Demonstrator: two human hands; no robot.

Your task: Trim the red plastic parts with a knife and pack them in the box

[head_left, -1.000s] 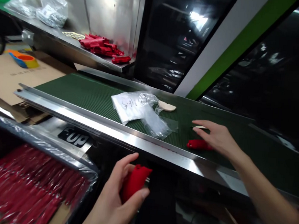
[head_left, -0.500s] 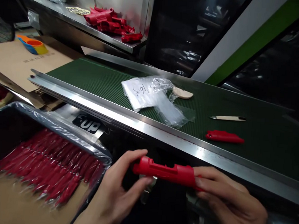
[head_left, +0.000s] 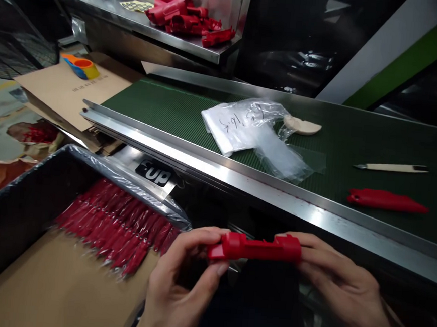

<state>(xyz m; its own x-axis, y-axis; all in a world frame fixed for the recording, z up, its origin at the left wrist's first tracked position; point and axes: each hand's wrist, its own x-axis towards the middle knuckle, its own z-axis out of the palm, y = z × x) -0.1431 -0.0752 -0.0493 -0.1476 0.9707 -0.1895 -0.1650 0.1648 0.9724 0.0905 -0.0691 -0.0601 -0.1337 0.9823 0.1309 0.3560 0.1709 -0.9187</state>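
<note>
Between my two hands is a red plastic housing (head_left: 259,248), roughly tube-shaped with a notched opening along its upper side. My left hand (head_left: 185,277) pinches its left end between thumb and fingers. The fingers of my right hand (head_left: 340,279) close on its right end. I hold it level, just in front of the conveyor's metal edge. Beyond it on the green belt lie another red plastic part (head_left: 387,200) and a pale-handled knife-like tool (head_left: 392,167).
Clear plastic bags (head_left: 244,125) with handwriting and a pale curved piece (head_left: 302,126) rest on the belt (head_left: 163,101). A dark bin (head_left: 5,222) at lower left has rows of bagged red parts. A metal shelf (head_left: 197,48) bears more red parts. Tape rolls (head_left: 83,67) sit on cardboard.
The view has shifted right-to-left across the scene, so surroundings appear farther right. The red housing has turned about its length, showing a different side; both hands still hold it.
</note>
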